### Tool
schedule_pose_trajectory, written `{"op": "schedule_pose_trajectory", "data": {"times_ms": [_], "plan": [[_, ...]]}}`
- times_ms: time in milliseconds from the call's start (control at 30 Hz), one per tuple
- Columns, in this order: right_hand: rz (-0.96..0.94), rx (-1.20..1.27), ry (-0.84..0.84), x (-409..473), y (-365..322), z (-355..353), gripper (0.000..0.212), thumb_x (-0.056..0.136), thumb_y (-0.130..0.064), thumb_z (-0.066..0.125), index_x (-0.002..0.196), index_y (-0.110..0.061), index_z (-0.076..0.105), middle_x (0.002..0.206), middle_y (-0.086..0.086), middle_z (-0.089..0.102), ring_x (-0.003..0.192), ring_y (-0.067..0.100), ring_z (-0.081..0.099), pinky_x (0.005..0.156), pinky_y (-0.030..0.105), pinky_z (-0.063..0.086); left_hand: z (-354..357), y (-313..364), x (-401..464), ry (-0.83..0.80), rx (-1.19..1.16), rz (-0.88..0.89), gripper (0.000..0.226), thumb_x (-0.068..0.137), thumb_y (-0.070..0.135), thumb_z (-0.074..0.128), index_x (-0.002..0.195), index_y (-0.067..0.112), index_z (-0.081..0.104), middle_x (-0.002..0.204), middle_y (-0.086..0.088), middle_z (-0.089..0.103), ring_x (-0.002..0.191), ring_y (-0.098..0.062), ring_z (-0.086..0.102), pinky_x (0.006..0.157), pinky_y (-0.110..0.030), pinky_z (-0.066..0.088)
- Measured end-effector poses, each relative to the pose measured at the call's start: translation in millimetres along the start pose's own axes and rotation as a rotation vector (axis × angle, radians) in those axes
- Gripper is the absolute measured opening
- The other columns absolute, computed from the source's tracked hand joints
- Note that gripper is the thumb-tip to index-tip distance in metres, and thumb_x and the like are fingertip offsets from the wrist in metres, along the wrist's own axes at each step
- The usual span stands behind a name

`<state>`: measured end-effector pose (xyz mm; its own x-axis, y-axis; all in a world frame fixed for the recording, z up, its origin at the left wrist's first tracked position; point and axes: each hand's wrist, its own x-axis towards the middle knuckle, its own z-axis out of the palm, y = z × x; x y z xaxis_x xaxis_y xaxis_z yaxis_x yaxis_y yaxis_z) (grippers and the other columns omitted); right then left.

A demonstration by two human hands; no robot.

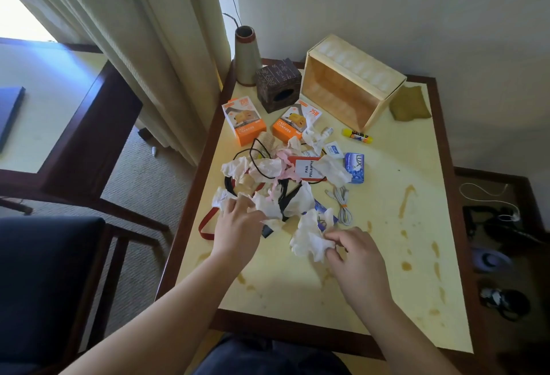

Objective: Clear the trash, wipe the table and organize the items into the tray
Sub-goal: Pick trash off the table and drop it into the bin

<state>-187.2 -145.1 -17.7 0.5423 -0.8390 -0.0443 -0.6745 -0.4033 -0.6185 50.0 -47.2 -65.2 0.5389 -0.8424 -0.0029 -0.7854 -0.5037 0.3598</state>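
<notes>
Both hands working the trash pile. Right hand pinches a crumpled white tissue at its near edge; left hand has fingers curled into another tissue wad just ahead of it. Beyond both hands, more tissues lie tangled with a black cord, a red lanyard and a grey cable. Risk: lifting a wad could drag cords along, or sweep the soap bar off. Brown spills right of the hands could smear. Wooden tray stands on its side, far beyond, on the tabletop.

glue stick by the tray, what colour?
Yellow body, dark label, orange-red cap: glue stick, head view, just in front of the tray.
</notes>
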Motion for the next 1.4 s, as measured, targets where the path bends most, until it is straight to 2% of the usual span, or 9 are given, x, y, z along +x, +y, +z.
{"op": "schedule_pose_trajectory", "data": {"times_ms": [100, 167, 367, 500, 733, 833, 967, 1100, 1400], "plan": [[0.019, 0.024, 0.009, -9.5, 0.4, -7.8, 0.023, 0.086, -0.007, 0.073, 0.103, -0.022, 0.076, 0.097, -0.020, 0.061, 0.096, 0.012, 0.058, 0.077, 0.027, 0.049, 5.6, -1.9, 3.7, -0.064, 0.047, -0.011, 0.022, 0.087, 0.014, 0.079, 0.102, 0.029, 0.082, 0.130, -0.004, 0.067, 0.122, -0.033, 0.052, 0.092, -0.046, 0.049], [0.016, 0.026, 0.017, -14.9, 2.6, -9.9, 0.024, 0.085, -0.006, 0.074, 0.102, -0.022, 0.076, 0.097, -0.018, 0.062, 0.095, 0.012, 0.059, 0.077, 0.028, 0.051, 7.4, -2.9, 2.8, -0.095, 0.053, -0.010, 0.021, 0.092, 0.015, 0.073, 0.108, 0.028, 0.081, 0.134, 0.001, 0.069, 0.126, -0.030, 0.051, 0.096, -0.044, 0.046], [-0.027, 0.008, 0.026, -22.7, 4.4, -15.1, 0.026, 0.082, -0.003, 0.076, 0.099, -0.021, 0.076, 0.095, -0.016, 0.063, 0.093, 0.016, 0.062, 0.073, 0.032, 0.054, 17.2, -5.7, -17.4, -0.061, 0.057, -0.044, 0.026, 0.093, 0.010, 0.069, 0.107, 0.030, 0.079, 0.102, 0.011, 0.074, 0.105, -0.023, 0.052, 0.078, -0.036, 0.047], [-0.092, 0.018, 0.025, -21.6, 0.0, -20.4, 0.028, 0.081, -0.002, 0.077, 0.100, -0.023, 0.077, 0.098, -0.020, 0.063, 0.095, 0.014, 0.062, 0.077, 0.028, 0.052, 5.7, 3.1, -32.3, 0.025, -0.038, -0.064, 0.017, 0.095, 0.011, 0.069, 0.103, 0.022, 0.079, 0.098, 0.007, 0.074, 0.093, -0.025, 0.055, 0.069, -0.040, 0.054], [-0.187, 0.086, -0.057, -18.1, -18.0, -12.6, 0.026, 0.085, -0.005, 0.076, 0.105, -0.022, 0.077, 0.103, -0.017, 0.066, 0.103, 0.013, 0.062, 0.088, 0.030, 0.052, -48.8, 6.0, -84.5, 0.281, -0.221, -0.136, 0.018, 0.091, 0.013, 0.079, 0.106, 0.022, 0.080, 0.106, 0.007, 0.075, 0.100, -0.018, 0.064, 0.086, -0.034, 0.054], [-0.234, 0.116, -0.117, -21.6, -37.3, -2.8, 0.025, 0.088, -0.009, 0.075, 0.106, -0.026, 0.075, 0.104, -0.023, 0.063, 0.103, 0.008, 0.060, 0.088, 0.021, 0.046, -74.0, -8.5, -121.8, 0.386, -0.232, -0.193, 0.020, 0.087, 0.011, 0.082, 0.105, 0.021, 0.080, 0.102, 0.007, 0.075, 0.092, -0.017, 0.066, 0.080, -0.033, 0.056], [-0.297, 0.094, -0.216, -32.0, -76.2, 19.6, 0.026, 0.089, -0.013, 0.071, 0.107, -0.031, 0.073, 0.104, -0.025, 0.061, 0.104, 0.001, 0.055, 0.084, 0.012, 0.039, -94.5, -41.2, -174.8, 0.471, -0.272, -0.261, 0.017, 0.088, 0.009, 0.080, 0.104, 0.017, 0.080, 0.100, 0.005, 0.074, 0.087, -0.016, 0.069, 0.070, -0.042, 0.061], [-0.430, 0.091, -0.301, -55.5, -116.4, 52.8, 0.029, 0.086, -0.010, 0.074, 0.108, -0.028, 0.074, 0.101, -0.025, 0.060, 0.106, -0.008, 0.052, 0.090, 0.003, 0.035, -99.5, -79.7, -228.7, 0.522, -0.300, -0.387, 0.018, 0.087, 0.009, 0.082, 0.104, 0.015, 0.080, 0.102, 0.005, 0.074, 0.091, -0.016, 0.070, 0.071, -0.043, 0.063], [-0.598, 0.110, -0.440, -136.2, -197.2, 154.8, 0.026, 0.086, -0.007, 0.076, 0.104, -0.026, 0.075, 0.095, -0.017, 0.063, 0.093, 0.000, 0.059, 0.085, 0.006, 0.041, -122.0, -160.8, -340.7, 0.586, -0.271, -0.582, 0.020, 0.084, 0.007, 0.085, 0.099, 0.018, 0.080, 0.095, 0.012, 0.074, 0.086, -0.014, 0.067, 0.076, -0.039, 0.058]]}}
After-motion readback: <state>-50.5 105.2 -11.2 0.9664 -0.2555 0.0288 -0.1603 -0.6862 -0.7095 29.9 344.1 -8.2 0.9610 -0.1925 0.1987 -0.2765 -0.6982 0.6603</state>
